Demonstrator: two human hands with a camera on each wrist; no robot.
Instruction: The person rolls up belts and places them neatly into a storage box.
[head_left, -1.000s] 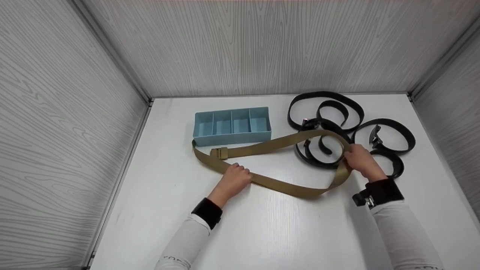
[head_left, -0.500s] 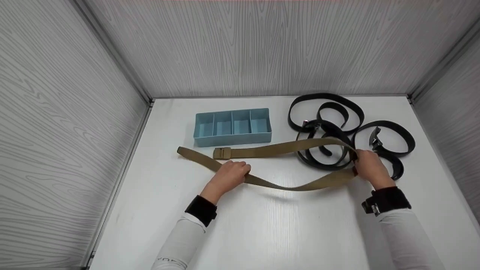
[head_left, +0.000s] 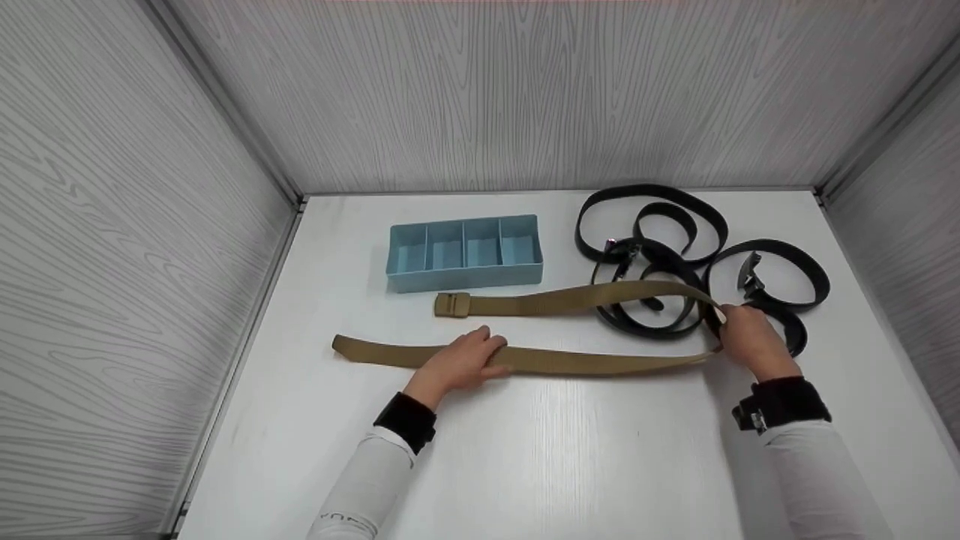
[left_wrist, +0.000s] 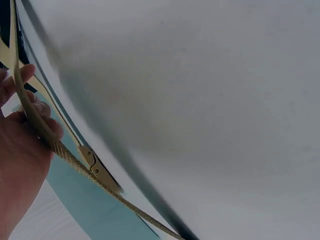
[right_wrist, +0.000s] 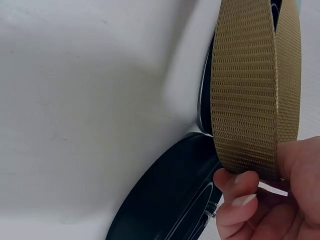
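A tan webbing belt runs in a long U, its buckle lying just in front of the blue divided box. My left hand is on the near strand, which passes between its thumb and curled fingers; the left wrist view shows the fingers around the strap's edge. The loose tip sticks out to the left of it. At the bend of the U, my right hand pinches the strap between thumb and fingers, and the right wrist view shows the woven band folding there.
The blue box with several compartments stands at the back centre. Coiled black belts lie at the back right, partly under the tan strap. Another black belt with a metal buckle lies beyond my right hand.
The right hand has moved right and slightly nearer with the bend. The near strand has straightened, and its loose tip has swung left and nearer. The left hand's thumb has spread from its fingers.
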